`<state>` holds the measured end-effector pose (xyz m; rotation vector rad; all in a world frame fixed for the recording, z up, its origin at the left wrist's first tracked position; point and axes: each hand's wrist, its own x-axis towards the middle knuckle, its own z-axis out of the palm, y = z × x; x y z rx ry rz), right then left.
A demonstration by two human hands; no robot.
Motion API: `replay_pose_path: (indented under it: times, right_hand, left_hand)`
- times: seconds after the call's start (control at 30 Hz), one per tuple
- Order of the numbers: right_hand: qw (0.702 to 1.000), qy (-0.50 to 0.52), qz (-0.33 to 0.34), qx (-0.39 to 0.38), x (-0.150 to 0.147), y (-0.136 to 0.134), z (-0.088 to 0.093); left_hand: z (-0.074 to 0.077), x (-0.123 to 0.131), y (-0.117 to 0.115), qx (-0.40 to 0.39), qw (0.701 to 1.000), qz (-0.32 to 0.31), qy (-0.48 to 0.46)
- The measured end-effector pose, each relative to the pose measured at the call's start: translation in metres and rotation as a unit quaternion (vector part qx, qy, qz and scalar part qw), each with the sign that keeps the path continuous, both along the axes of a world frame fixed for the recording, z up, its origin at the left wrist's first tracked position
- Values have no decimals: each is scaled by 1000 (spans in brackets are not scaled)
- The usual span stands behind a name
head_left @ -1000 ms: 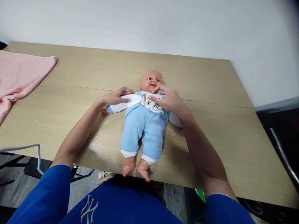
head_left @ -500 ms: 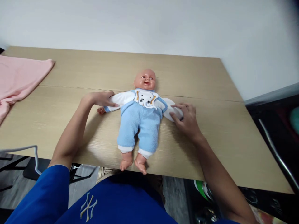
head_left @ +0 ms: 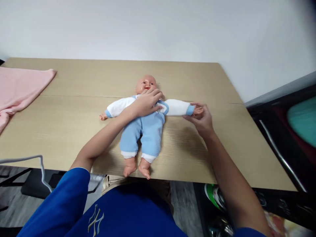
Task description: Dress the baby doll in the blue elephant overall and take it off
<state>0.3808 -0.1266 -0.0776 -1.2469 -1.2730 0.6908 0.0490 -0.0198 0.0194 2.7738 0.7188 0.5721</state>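
Note:
A baby doll (head_left: 141, 128) lies on its back on the table, feet toward me, dressed in light blue trousers and a white long-sleeved top with blue trim. Across the doll's chest and chin lies my left hand (head_left: 148, 102), fingers stretched out and holding nothing; it covers the elephant picture on the front. My right hand (head_left: 202, 121) is closed around the end of the doll's arm (head_left: 179, 108) on the right, by the blue cuff, with the small plastic hand showing between thumb and fingers. The doll's other arm (head_left: 119, 107) rests on the tabletop.
A pink cloth (head_left: 23, 87) lies at the left of the wooden table (head_left: 74, 131). White wall rises behind. A pale cable or bar (head_left: 40, 168) shows at the front left edge. Dark furniture with a teal round thing (head_left: 303, 120) stands at the right.
My left hand has left the doll's left-side sleeve and moved right onto its chest. The right-side sleeve now lies stretched out straight, its small hand showing in my right hand.

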Motion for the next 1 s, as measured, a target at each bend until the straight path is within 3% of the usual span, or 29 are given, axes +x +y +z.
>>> replay_pose_path:
  times: [0.07, 0.17, 0.27, 0.4, 0.53, 0.73, 1.0]
  right_hand:
    - [999, 47, 20, 11, -6, 19, 5]
    - [997, 62, 31, 40, -21, 43, 11]
    - [997, 26, 41, 66, -45, 53, 14]
    - [990, -90, 46, 102, -78, 44, 11]
    - [970, -198, 54, 129, -91, 32, 8]
    - [965, -202, 124, 113, -81, 25, 13]
    - [964, -236, 73, 102, -94, 18, 21]
  left_hand:
    - [-13, 18, 11, -17, 1000, -15, 13]
    - [-21, 22, 19, -28, 998, -57, -27]
    - [-21, 13, 16, -15, 989, -118, -91]
    - [-21, 3, 8, 27, 975, -163, -147]
    - [-24, 1, 5, 33, 963, -172, -206]
    - [-20, 8, 4, -83, 936, -173, -294]
    - [-11, 8, 5, -186, 943, -111, -253]
